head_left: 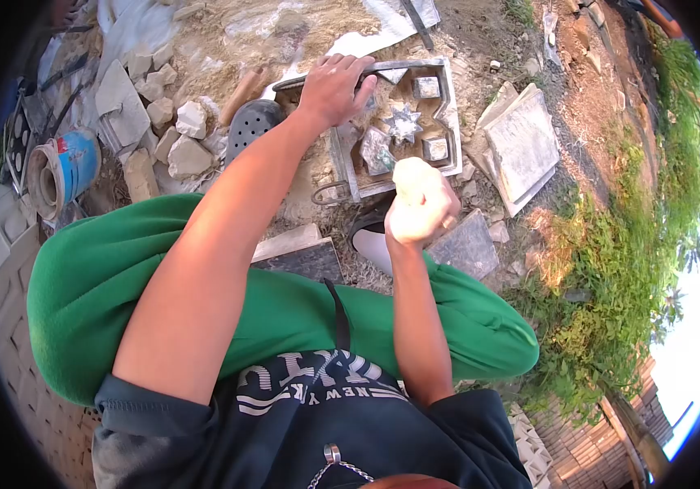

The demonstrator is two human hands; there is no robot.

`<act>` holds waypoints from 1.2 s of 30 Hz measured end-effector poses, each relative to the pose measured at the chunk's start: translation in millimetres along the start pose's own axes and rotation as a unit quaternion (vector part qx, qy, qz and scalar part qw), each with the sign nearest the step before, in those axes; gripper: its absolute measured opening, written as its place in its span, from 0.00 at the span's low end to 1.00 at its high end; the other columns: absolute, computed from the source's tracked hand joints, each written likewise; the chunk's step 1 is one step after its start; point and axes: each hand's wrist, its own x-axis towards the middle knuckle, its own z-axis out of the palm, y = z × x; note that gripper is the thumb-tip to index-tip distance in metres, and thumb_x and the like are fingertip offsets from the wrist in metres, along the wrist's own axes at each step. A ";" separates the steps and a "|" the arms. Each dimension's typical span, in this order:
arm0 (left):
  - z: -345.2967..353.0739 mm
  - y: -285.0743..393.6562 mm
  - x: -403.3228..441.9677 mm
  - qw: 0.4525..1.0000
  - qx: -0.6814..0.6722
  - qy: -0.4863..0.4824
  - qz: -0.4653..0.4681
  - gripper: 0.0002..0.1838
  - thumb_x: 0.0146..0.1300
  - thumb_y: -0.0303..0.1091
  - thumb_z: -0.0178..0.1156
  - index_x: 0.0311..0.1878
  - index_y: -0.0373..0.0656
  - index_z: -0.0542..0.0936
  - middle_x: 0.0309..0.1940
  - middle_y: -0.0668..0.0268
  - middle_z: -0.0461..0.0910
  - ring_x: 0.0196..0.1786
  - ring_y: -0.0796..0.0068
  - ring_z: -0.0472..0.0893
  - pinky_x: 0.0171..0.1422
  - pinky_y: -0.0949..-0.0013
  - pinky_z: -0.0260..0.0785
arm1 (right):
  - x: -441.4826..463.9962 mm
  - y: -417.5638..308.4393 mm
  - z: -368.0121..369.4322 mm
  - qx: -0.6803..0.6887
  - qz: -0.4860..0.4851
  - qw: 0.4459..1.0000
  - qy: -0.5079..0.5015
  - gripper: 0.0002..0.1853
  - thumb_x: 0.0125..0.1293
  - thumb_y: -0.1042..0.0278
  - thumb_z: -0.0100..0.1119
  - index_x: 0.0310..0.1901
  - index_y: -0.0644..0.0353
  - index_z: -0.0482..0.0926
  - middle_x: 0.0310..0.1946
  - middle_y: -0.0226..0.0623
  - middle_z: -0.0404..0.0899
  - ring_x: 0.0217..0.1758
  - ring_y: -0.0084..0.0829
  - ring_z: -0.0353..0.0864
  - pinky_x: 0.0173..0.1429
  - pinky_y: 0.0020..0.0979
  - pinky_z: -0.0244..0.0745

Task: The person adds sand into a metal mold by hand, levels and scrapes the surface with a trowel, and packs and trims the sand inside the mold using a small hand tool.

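Observation:
A metal mould (454, 106) lies on the sandy ground, with a star-shaped piece (403, 124) and several block-shaped pieces inside it. My left hand (337, 88) rests over the dark bar at its upper left, fingers curled round the bar and thumb apart. Near the mould's lower right corner, my right hand (421, 208) is a closed fist. Its upper part is bright and pale, and what it holds cannot be made out. A wire loop (331, 193) sticks out at the mould's lower left.
Stacked flat slabs (521, 143) lean right of the mould. Broken stones (190, 155) and a blue bucket (79, 167) are on the left. Dark shoes (254, 129) flank the mould. More slabs (468, 244) lie near my legs. Green plants (602, 310) grow at right.

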 end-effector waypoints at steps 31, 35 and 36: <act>3.6 -0.5 -2.1 1.000 -0.004 0.017 -0.004 0.18 0.68 0.45 0.51 0.54 0.47 0.79 0.46 0.60 0.82 0.54 0.59 0.78 0.65 0.56 0.65 | 67.6 -37.0 -3.9 0.100 0.103 0.985 -0.090 0.20 0.64 0.68 0.45 0.14 0.58 0.55 0.15 0.31 0.58 0.17 0.20 0.54 0.21 0.25 0.49; -2.8 1.8 1.4 1.000 -0.022 -0.008 -0.017 0.18 0.69 0.44 0.51 0.55 0.47 0.78 0.48 0.60 0.82 0.55 0.58 0.78 0.64 0.56 0.65 | 57.8 5.0 -21.7 0.027 0.106 0.974 -0.200 0.22 0.67 0.65 0.45 0.15 0.63 0.59 0.14 0.31 0.60 0.15 0.21 0.54 0.21 0.28 0.48; -1.7 2.6 -0.5 0.999 -0.017 -0.018 -0.021 0.17 0.70 0.43 0.51 0.56 0.46 0.78 0.49 0.59 0.81 0.56 0.56 0.77 0.63 0.56 0.66 | 56.4 5.7 -15.3 -0.027 0.112 0.971 -0.209 0.22 0.67 0.64 0.46 0.15 0.64 0.60 0.13 0.30 0.61 0.15 0.22 0.56 0.22 0.29 0.48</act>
